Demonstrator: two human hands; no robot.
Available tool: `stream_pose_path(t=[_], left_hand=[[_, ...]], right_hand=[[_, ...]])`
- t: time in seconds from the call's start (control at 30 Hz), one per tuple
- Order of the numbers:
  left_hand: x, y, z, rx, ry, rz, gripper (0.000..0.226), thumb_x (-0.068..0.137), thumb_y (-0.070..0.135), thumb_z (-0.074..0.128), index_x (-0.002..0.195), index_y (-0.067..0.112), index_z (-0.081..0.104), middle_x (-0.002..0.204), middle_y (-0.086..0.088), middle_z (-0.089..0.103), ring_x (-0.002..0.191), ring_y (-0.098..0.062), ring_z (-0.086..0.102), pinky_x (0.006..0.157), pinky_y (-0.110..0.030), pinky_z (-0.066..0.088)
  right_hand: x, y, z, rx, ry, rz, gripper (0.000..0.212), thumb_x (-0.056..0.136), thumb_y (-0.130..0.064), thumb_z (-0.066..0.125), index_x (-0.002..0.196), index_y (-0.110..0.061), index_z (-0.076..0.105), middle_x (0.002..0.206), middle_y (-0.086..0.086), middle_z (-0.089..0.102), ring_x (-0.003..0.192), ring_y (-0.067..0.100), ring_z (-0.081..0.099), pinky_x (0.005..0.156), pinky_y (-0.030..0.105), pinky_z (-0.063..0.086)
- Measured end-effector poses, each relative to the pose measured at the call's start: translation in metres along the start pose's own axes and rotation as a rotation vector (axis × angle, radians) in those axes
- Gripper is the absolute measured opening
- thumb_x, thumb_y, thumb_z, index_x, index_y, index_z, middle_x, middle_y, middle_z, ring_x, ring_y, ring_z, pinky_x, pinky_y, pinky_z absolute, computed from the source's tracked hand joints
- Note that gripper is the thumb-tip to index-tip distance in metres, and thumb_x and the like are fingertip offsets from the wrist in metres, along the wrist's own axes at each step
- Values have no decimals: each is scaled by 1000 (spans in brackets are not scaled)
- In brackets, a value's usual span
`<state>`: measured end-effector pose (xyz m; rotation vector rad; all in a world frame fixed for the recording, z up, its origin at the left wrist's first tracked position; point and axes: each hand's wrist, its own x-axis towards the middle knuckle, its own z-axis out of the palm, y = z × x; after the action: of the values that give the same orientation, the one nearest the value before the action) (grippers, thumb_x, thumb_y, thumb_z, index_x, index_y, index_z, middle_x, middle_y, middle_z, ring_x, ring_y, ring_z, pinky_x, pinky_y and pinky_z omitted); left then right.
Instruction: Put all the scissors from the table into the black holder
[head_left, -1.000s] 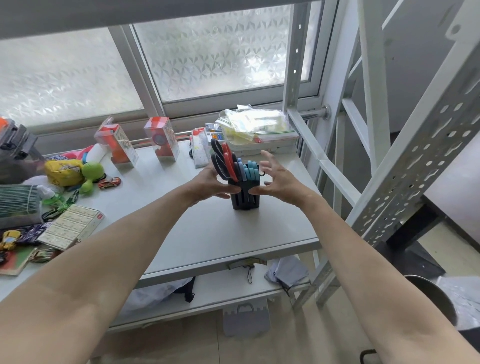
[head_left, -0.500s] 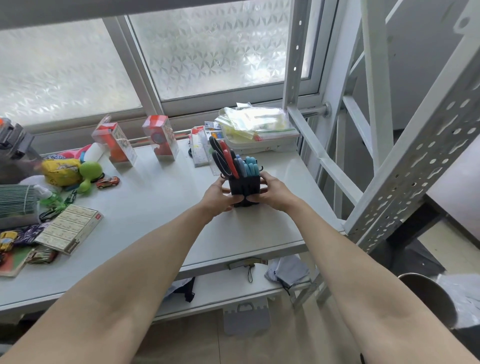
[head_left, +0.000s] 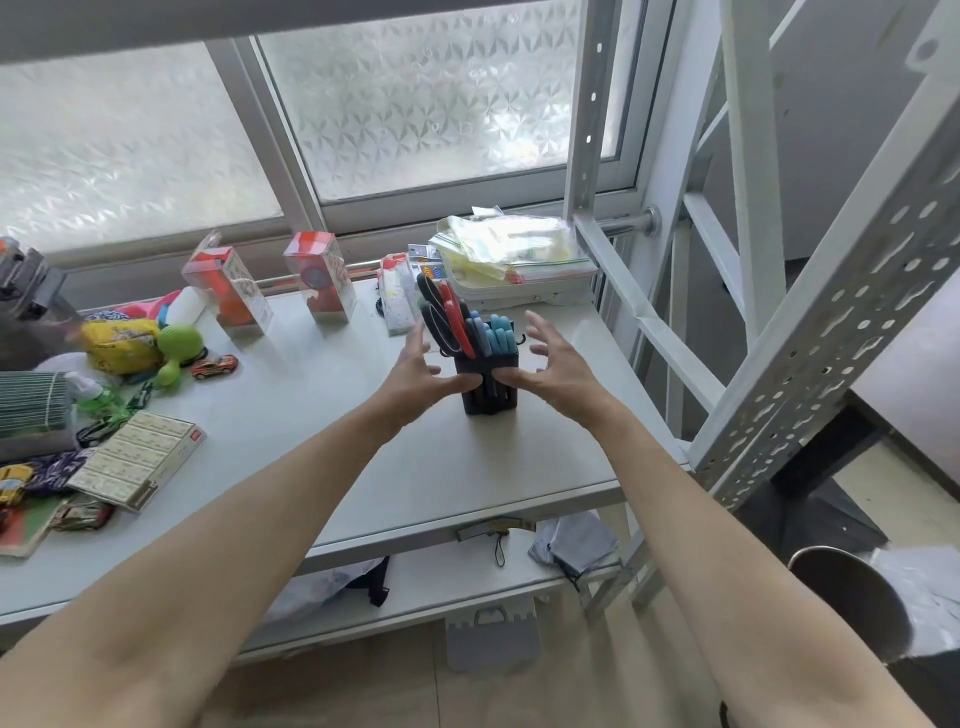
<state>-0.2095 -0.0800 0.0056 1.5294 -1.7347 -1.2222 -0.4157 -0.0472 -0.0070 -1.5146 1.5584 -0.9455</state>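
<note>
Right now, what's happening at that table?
A person is finishing a tidy-up of scissors. The black holder stands upright on the grey table, filled with red-and-black and blue-handled scissors. The left hand and right hand flank it with fingers spread, thumbs near or touching its front, neither gripping it. No loose scissors show on the table; toys and boxes crowd its left side, where small items are hard to make out.

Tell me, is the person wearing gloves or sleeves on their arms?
No. The left hand and the right hand are both bare, with no gloves, rings or watch to see. Both forearms are bare too, with no sleeves in view anywhere along them.
</note>
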Motion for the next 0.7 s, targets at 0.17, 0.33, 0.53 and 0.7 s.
stream_pose_path(t=[0.17,0.33,0.53,0.7], left_hand=[[-15,15,-25,-17,-36,249,113,75,35,81,152,47,-1,165,-5,13,146,-28,28,110,-38,30],[-15,32,-32,-16,-45,295,99,79,34,77,152,45,10,163,-5,20,144,-28,32,101,-30,34],[-15,35,-34,-41,-51,282,99,78,33,79,152,43,14,157,-5,34,134,-26,48,98,-33,41],[-18,32,-36,6,-27,273,108,76,37,79,155,39,4,160,-6,28,121,-12,47,88,-27,42]], right_hand=[[-12,-18,-3,-101,42,-249,56,98,-41,51,150,-33,31,157,-5,34,142,15,33,112,37,31],[-16,-21,6,-162,120,-285,40,103,-22,46,143,-25,48,151,-6,44,139,13,40,115,33,36],[-15,-19,9,-223,158,-335,46,98,-9,54,141,-25,51,149,-5,47,134,16,47,111,35,41],[-16,-19,12,-188,197,-338,46,99,-14,54,144,-25,48,151,-4,44,136,15,44,111,33,41]])
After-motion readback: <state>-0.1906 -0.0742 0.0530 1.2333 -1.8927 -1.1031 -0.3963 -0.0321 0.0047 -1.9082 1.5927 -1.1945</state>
